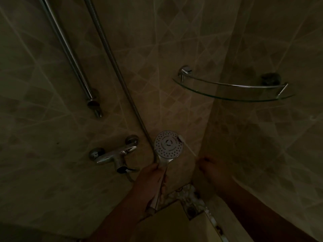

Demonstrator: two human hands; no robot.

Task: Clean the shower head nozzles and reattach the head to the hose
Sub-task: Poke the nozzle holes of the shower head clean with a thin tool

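The round chrome shower head (168,144) faces me with its dotted nozzle plate up, low in the middle of the dim view. My left hand (152,179) grips its handle from below. My right hand (212,167) pinches the lower end of a white cotton swab (187,145), and the swab's tip touches the upper right rim of the nozzle plate. The metal hose (115,65) runs down the wall from the top and passes just left of the head. Whether the hose is joined to the handle is hidden by my left hand.
A chrome mixer tap (115,155) with a dark lever sits on the wall to the left. A slide rail (70,55) ends in a bracket above it. A glass corner shelf (232,92) hangs at upper right. A floor drain (191,209) lies below.
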